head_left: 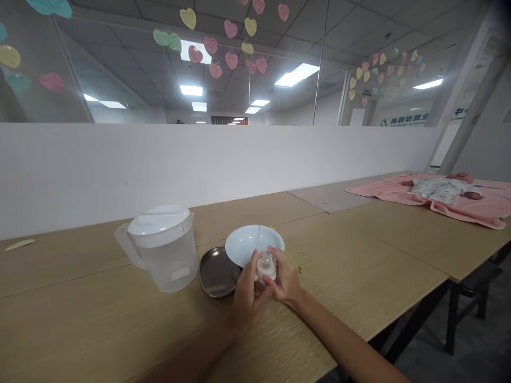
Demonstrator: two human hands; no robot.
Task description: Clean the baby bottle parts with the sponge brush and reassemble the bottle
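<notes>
A baby bottle [266,264] with a clear dome cap over its teat and a white collar is between my two hands, its top towards me. My left hand [248,291] wraps it from the left, and my right hand [286,279] closes round it from the right. The lower part of the bottle is hidden by my fingers. Just beyond the hands sits a white bowl [243,242]. A dark metal tray [217,274] lies to the left, partly beneath the bowl's rim.
A translucent lidded pitcher [171,260] stands left of the tray. Something yellow-green [295,261] pokes out behind my right hand. At the far right, a baby doll [443,189] lies on a pink blanket [399,197]. A white wall [179,165] borders the wooden table [339,282]; a dark stool [471,298] stands below right.
</notes>
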